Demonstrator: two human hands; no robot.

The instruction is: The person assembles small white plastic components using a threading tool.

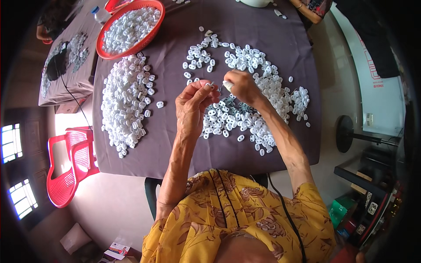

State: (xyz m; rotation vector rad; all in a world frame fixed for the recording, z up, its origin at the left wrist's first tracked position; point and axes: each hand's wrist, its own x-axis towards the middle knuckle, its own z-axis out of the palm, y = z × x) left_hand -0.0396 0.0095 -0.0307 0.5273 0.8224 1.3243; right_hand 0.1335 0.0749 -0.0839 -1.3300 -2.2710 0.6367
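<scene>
Above the table, my left hand (pixel 193 100) pinches a small white oval plastic piece (pixel 209 86) between thumb and forefinger, and a thin grey metal bit sticks up beside it. Close by on the right, my right hand (pixel 244 87) is curled into a fist. Something white (pixel 227 85) shows at its fingers; I cannot make out what it is. Below the hands lies a heap of small grey-green metal pieces (pixel 232 105), partly hidden by my right wrist. White oval pieces with two dark holes (pixel 215 120) are spread around that heap.
A big pile of white pieces (pixel 125 103) lies left on the brown tablecloth (pixel 171 144). Behind it stands a red basket (pixel 160 27) full of similar pieces, beside a bottle (pixel 100 15). More pieces (pixel 274 94) lie right. Other people's arms (pixel 308 13) show at the far corners.
</scene>
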